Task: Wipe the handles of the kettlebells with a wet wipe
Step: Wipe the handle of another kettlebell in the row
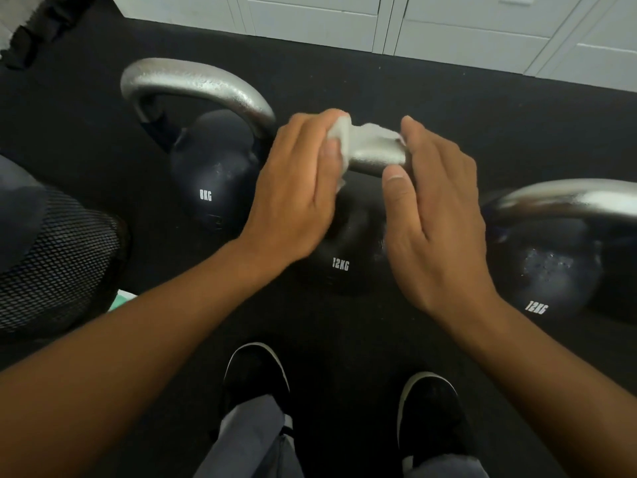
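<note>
Both hands, left (296, 181) and right (437, 208), grip 1 wipe (365, 139); 3 kettlebells (213, 174).

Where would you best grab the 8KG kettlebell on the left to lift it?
Take the 8KG kettlebell by the top of its silver handle, coming down from above. The handle arches clear over the round body, leaving a gap for fingers to curl through, and nothing covers it. The smooth ball below likely offers no secure hold.

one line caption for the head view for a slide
Both hands wrap a wet wipe over the middle 12KG kettlebell's handle.
</note>
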`<state>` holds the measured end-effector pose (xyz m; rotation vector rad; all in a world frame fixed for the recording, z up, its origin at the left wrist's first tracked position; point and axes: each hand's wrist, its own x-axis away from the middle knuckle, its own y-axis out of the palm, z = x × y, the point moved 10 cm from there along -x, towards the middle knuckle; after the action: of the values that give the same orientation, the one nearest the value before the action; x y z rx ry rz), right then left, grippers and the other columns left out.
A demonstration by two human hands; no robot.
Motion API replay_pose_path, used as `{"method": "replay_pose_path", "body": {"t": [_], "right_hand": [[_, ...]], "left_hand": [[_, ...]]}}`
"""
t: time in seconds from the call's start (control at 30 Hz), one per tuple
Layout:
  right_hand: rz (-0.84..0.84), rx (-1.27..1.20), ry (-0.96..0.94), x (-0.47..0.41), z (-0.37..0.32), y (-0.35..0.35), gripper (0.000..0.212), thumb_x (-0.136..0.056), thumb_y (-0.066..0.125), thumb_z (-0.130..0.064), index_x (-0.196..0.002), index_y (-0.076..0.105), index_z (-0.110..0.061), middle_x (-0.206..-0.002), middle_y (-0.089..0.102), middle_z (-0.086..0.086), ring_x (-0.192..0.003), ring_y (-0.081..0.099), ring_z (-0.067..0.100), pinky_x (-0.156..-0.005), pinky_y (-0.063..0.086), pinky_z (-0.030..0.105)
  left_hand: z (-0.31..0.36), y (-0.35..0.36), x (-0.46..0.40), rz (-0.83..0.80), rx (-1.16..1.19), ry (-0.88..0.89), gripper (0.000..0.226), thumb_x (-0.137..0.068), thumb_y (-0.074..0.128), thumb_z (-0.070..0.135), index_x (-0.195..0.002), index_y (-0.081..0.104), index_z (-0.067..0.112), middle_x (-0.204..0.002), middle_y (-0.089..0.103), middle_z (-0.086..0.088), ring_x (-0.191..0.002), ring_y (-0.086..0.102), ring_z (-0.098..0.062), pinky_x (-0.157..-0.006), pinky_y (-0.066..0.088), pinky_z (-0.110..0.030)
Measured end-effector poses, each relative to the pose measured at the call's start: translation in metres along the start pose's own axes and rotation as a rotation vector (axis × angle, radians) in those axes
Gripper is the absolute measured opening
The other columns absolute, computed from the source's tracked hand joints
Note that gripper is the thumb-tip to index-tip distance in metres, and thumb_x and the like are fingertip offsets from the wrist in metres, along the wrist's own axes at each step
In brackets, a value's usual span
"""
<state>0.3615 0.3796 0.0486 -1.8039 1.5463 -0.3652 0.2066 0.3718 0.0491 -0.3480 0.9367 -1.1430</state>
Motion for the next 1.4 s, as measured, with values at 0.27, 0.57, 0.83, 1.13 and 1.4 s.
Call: {"method": "replay_pose_path", "body": {"t": [0.27, 0.57, 0.83, 1.13, 1.4], "right_hand": [[-0.003, 0.024, -0.009, 0.002, -0.001, 0.001, 0.063, -0.103, 0.03, -0.042, -0.157, 0.04, -0.012, -0.154, 0.046, 0.001, -0.139, 0.033, 0.011, -0.119, 0.032, 0.039], [-0.005, 0.033, -0.011, 0.003, -0.003, 0.002, 0.063, -0.103, 0.03, -0.042, -0.158, 0.039, -0.013, -0.154, 0.045, 0.001, -0.139, 0.031, 0.012, -0.12, 0.03, 0.043], [0.02, 0.06, -0.033, 0.004, -0.004, 0.003, 0.061, -0.103, 0.034, -0.038, -0.158, 0.038, -0.009, -0.153, 0.045, 0.004, -0.14, 0.03, 0.013, -0.121, 0.029, 0.045], [0.048, 0.094, -0.055, 0.004, -0.004, 0.004, 0.06, -0.104, 0.037, -0.037, -0.156, 0.039, -0.008, -0.152, 0.046, 0.007, -0.139, 0.033, 0.017, -0.121, 0.027, 0.042], [0.049, 0.095, -0.054, 0.004, -0.004, 0.005, 0.059, -0.103, 0.039, -0.037, -0.156, 0.04, -0.009, -0.152, 0.045, 0.006, -0.14, 0.033, 0.018, -0.121, 0.029, 0.046]], "left_hand": [[0.004, 0.0, 0.015, 0.051, 0.025, -0.006, 0.036, -0.109, 0.034, 0.016, -0.136, 0.055, 0.004, -0.135, 0.058, -0.012, -0.127, 0.053, -0.016, -0.109, 0.042, -0.03], [-0.032, 0.0, -0.002, 0.05, 0.255, -0.273, 0.034, -0.109, 0.034, 0.022, -0.097, 0.061, 0.006, -0.085, 0.061, -0.006, -0.078, 0.057, -0.017, -0.073, 0.048, -0.041], [-0.026, 0.003, 0.016, 0.089, 0.335, -0.285, 0.029, -0.109, 0.033, 0.011, -0.128, 0.055, 0.008, -0.111, 0.061, -0.004, -0.09, 0.057, -0.001, -0.077, 0.046, -0.016], [-0.06, 0.016, 0.018, 0.081, 0.554, -0.484, 0.036, -0.112, 0.028, 0.025, -0.11, 0.064, 0.025, -0.1, 0.065, 0.01, -0.098, 0.059, 0.009, -0.089, 0.045, -0.015], [-0.087, 0.036, 0.043, 0.151, 0.783, -0.76, 0.042, -0.11, 0.038, 0.044, -0.133, 0.064, 0.021, -0.128, 0.07, 0.001, -0.125, 0.059, 0.0, -0.117, 0.039, -0.023]]}}
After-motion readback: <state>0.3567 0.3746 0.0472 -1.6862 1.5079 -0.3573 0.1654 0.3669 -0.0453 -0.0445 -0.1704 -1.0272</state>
